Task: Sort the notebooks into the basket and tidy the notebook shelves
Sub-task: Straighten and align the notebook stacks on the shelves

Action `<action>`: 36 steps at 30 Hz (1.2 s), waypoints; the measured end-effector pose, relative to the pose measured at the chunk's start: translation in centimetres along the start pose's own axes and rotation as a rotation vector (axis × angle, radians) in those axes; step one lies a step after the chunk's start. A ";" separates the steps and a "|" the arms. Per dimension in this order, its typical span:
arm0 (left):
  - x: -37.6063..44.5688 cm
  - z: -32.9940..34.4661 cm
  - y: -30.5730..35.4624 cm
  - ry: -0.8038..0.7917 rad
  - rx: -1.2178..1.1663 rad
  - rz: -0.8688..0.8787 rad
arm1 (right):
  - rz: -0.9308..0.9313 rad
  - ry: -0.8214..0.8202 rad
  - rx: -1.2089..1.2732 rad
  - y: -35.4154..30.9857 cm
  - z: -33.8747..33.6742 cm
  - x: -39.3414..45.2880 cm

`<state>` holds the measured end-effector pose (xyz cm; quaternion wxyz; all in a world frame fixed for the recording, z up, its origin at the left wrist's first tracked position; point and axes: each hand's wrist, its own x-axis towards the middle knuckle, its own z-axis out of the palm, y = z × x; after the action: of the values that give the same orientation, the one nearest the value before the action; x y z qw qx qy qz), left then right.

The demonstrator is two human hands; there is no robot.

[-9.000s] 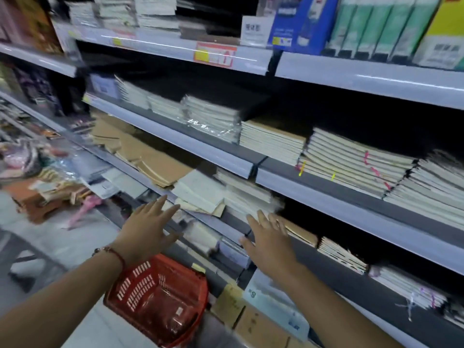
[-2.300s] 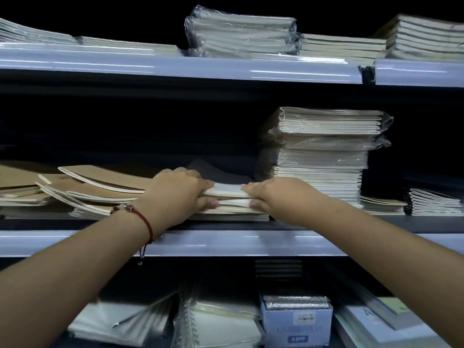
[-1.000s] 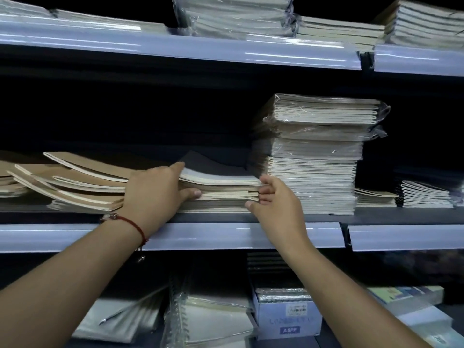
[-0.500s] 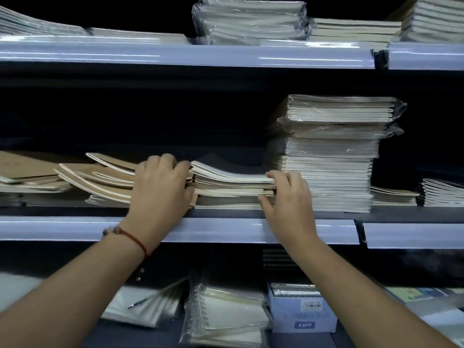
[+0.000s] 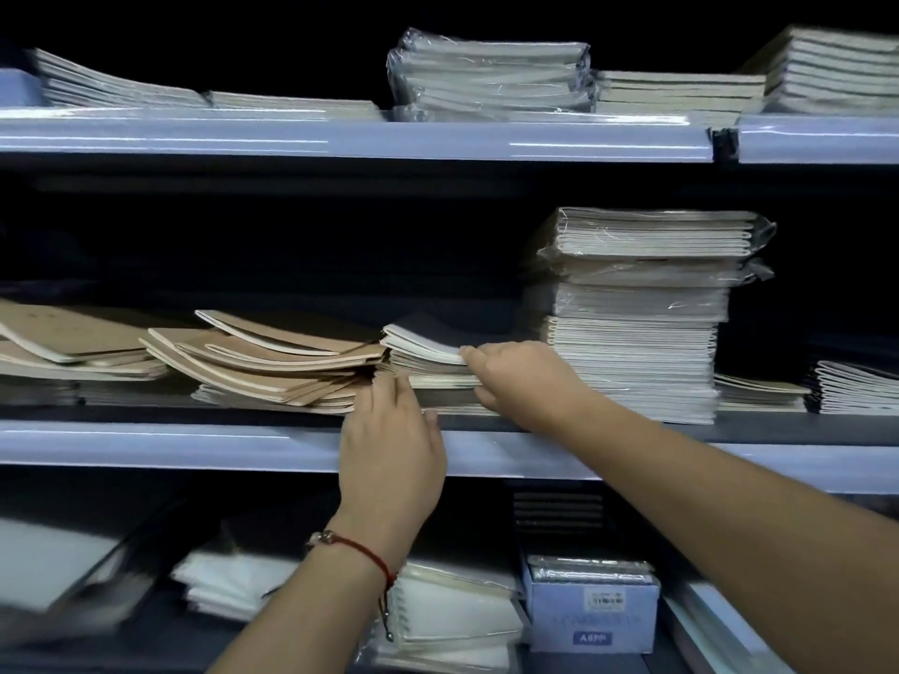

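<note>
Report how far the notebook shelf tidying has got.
Done: the tall plastic-wrapped stack of white notebooks stands squared.

In hand: the right hand pinches the low pile of dark-covered notebooks; the left hand presses straight fingers against its front edge.

Left: the fanned brown kraft-paper notebooks lie askew. No basket is in view, so sorting cannot be judged.

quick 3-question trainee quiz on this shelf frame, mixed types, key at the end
1. True or false: the right hand grips the small stack of dark-covered notebooks at its right edge.
2. What stands directly right of that stack? A) red basket B) tall stack of plastic-wrapped notebooks C) bare shelf
3. Fill in: the left hand, a red bracelet on its wrist, has its fingertips at the seam between the dark-covered stack and the fanned ____-covered notebooks.

Key: 1 true; 2 B; 3 brown
</note>
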<state>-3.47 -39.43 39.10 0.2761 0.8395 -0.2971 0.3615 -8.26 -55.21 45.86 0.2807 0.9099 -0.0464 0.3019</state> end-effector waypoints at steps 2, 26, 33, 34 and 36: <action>-0.1 -0.1 -0.5 -0.032 -0.030 -0.040 | -0.048 0.007 -0.045 0.5 -0.2 -0.1; 4.7 0.3 -0.8 -0.204 -1.146 -0.562 | 0.194 -0.082 0.501 2.3 -0.8 -0.7; 5.5 0.8 -1.0 -0.168 -1.028 -0.593 | 0.188 -0.080 0.493 2.0 -0.1 -0.9; 5.4 0.9 -1.1 -0.155 -1.026 -0.571 | 0.189 -0.081 0.497 1.9 0.0 -1.0; 5.3 1.1 -1.4 -0.136 -0.989 -0.537 | 0.186 -0.078 0.501 2.0 0.1 -1.1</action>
<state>0.98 -40.84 42.17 0.6990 0.6778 -0.2242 0.0415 -9.65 -56.99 46.12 0.0158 0.9537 -0.0646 0.2933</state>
